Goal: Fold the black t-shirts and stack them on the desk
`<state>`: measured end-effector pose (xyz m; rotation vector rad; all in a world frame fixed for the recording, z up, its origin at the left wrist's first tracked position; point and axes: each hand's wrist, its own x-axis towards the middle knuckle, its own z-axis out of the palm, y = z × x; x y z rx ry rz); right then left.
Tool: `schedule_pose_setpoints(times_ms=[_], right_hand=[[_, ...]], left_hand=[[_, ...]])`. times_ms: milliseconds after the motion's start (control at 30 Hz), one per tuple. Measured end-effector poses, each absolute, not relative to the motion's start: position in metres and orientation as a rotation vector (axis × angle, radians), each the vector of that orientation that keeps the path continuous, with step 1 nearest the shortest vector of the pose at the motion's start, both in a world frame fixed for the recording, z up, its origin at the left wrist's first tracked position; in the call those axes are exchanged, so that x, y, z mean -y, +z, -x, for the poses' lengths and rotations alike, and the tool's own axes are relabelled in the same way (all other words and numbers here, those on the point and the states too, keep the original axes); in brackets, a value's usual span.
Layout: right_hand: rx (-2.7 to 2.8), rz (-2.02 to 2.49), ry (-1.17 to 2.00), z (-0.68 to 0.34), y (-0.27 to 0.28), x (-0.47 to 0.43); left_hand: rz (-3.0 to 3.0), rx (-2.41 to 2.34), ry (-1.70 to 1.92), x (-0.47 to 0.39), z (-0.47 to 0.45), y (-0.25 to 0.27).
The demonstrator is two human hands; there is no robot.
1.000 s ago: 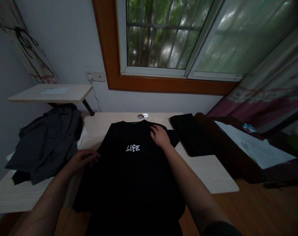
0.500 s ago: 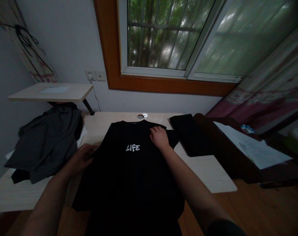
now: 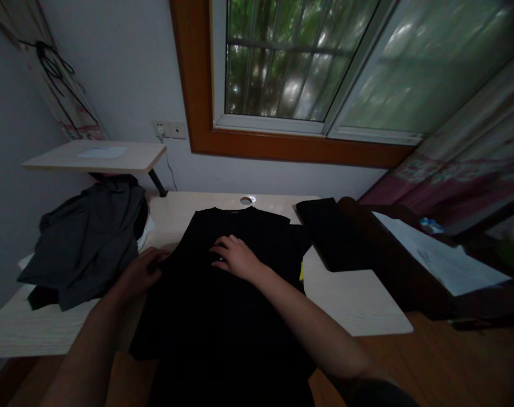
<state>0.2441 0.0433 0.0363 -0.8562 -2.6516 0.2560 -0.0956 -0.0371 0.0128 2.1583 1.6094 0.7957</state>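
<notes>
A black T-shirt (image 3: 240, 305) lies spread over the desk, its neckline toward the wall and its lower part hanging over the front edge toward me. At its left side, my left hand (image 3: 143, 270) is closed with the fingers curled at the shirt's edge; the fingertips are partly hidden. My right hand (image 3: 238, 259) rests on the upper chest of the shirt, fingers apart, and covers almost all of the white print. A small yellow patch (image 3: 301, 271) shows by the shirt's right edge.
Dark grey clothes (image 3: 91, 237) are heaped at left under a raised shelf (image 3: 133, 158). A folded black garment (image 3: 337, 237) lies right of the shirt on the pale desk (image 3: 358, 305). Farther right, a dark brown piece of furniture bears a paper sheet (image 3: 439, 254).
My right hand has moved left from the shirt's right shoulder area onto the print. My left hand stays at the left edge. The yellow patch has come into sight.
</notes>
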Motion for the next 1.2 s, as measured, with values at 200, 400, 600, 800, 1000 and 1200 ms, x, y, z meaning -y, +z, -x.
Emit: schedule_pose_setpoints(times_ms=[200,400,600,800,1000,1200], right_hand=[[2.705,0.759,0.172,-0.244,0.034,-0.048],[2.662,0.734,0.184,-0.254,0.037,-0.050],[2.619,0.734,0.334,-0.259,0.043,-0.052],[2.412,0.915,0.441,-0.246,0.031,-0.073],[2.303,1.005,0.517,-0.212,0.020,-0.111],[2.381,0.944,0.515,-0.171,0.022,-0.138]], left_hand=[[-2.168,-1.621,0.815,0.035,0.096,0.012],[-2.194,-1.556,0.795,0.036,0.096,0.013],[-2.207,-1.510,0.762,0.038,0.097,0.011],[-2.219,-1.462,0.728,0.039,0.096,0.015],[-2.202,-1.446,0.753,0.041,0.093,0.021],[-2.127,-1.477,0.804,0.041,0.090,0.019]])
